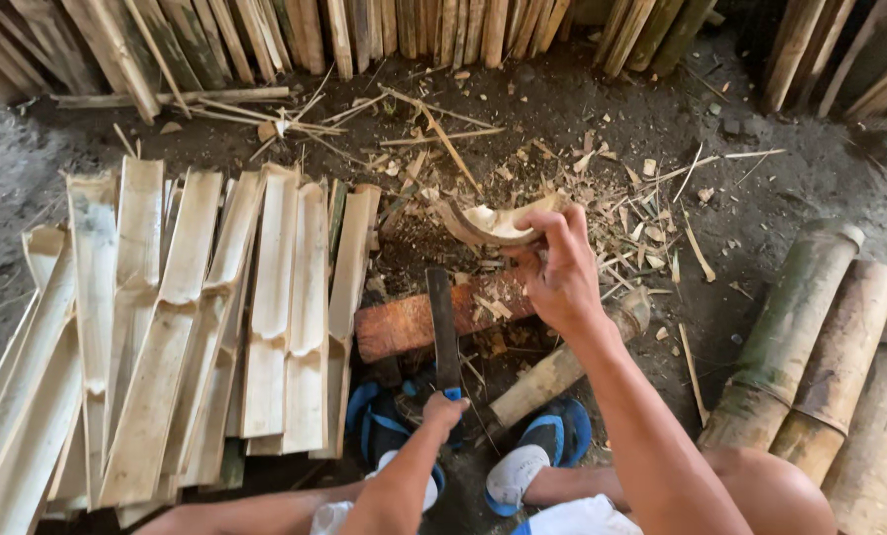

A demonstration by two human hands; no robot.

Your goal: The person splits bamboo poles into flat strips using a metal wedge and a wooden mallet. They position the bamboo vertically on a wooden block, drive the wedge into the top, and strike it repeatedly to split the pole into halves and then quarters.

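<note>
Left hand [443,408] is clamped on the handle of a blade [443,327], flat across the wooden block [414,322], probably resting. Right hand [560,269] grips 1 curved bamboo piece [493,223] above the block, steadying it. Split slats [196,317] are stacked left; whole bamboo poles [820,357] lie right.

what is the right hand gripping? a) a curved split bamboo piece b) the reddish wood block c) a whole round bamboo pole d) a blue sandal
a: the right hand grips a curved split bamboo piece held above the reddish wood block, while the left hand holds a dark blade.
</note>
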